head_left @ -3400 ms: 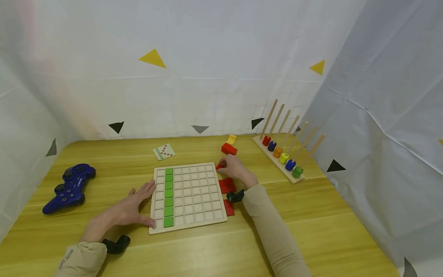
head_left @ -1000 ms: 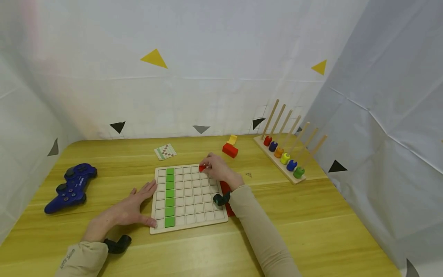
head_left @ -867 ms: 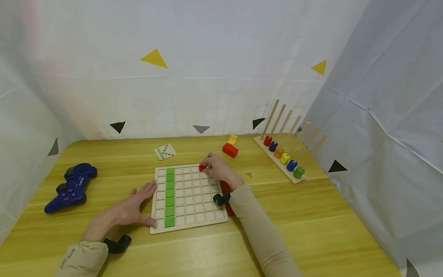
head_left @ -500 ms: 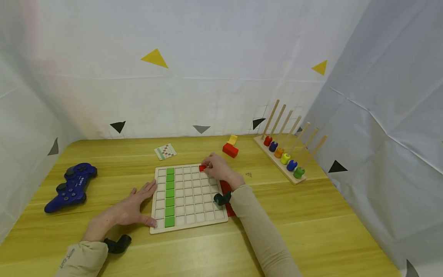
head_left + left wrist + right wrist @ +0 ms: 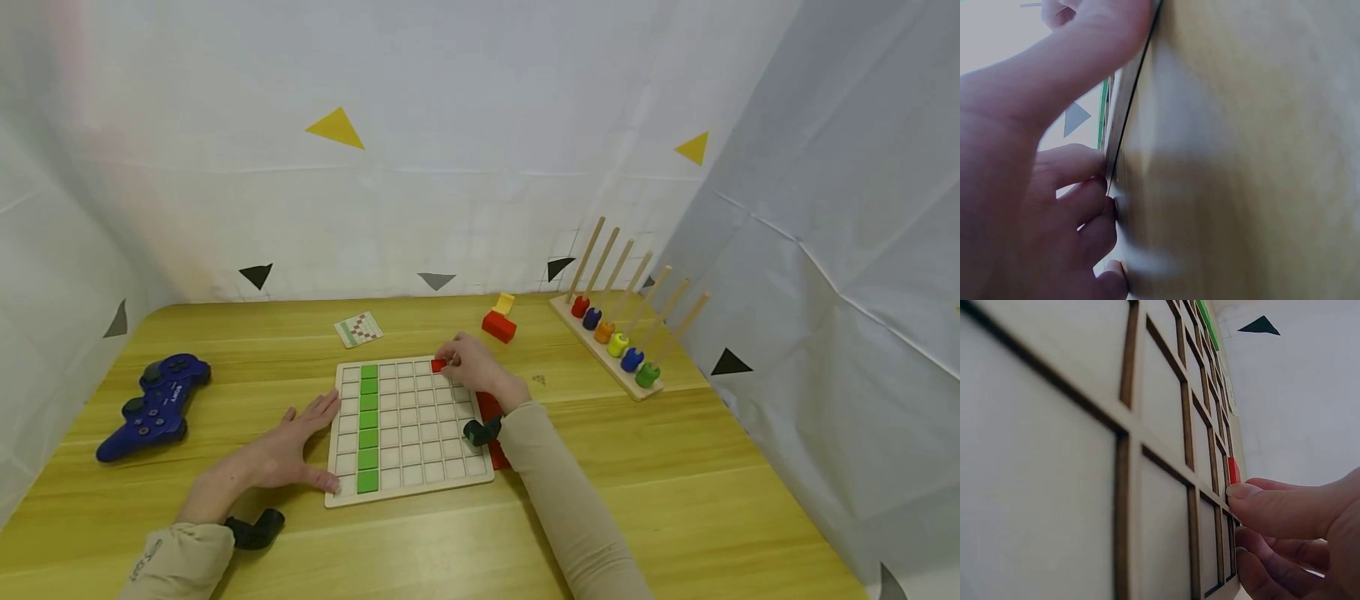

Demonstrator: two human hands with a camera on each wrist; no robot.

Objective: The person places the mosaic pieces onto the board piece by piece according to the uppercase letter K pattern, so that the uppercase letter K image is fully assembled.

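Observation:
A wooden grid board (image 5: 408, 492) lies on the table, its second column from the left filled with green tiles (image 5: 367, 437). My left hand (image 5: 281, 450) spreads along the board's left edge, thumb at the near corner and fingertips farther up the side. At the far row, toward the right, my right hand (image 5: 480, 367) pinches a red tile (image 5: 438, 365) over a cell. The right wrist view shows the thumb against this red tile (image 5: 1233, 470), level with the grid. More red tiles (image 5: 489, 406) lie beside the board's right edge, partly hidden under the right wrist.
Behind the board lie a small pattern card (image 5: 358, 329), a red block (image 5: 498, 326) and a yellow piece (image 5: 504, 303). A bead rack (image 5: 600, 346) with upright pegs stands at the back right. A blue game controller (image 5: 153, 408) lies on the left.
From beyond the board's right edge, my right hand has moved left with a red tile onto the far row. During the last second it has hardly moved. The left hand stays put.

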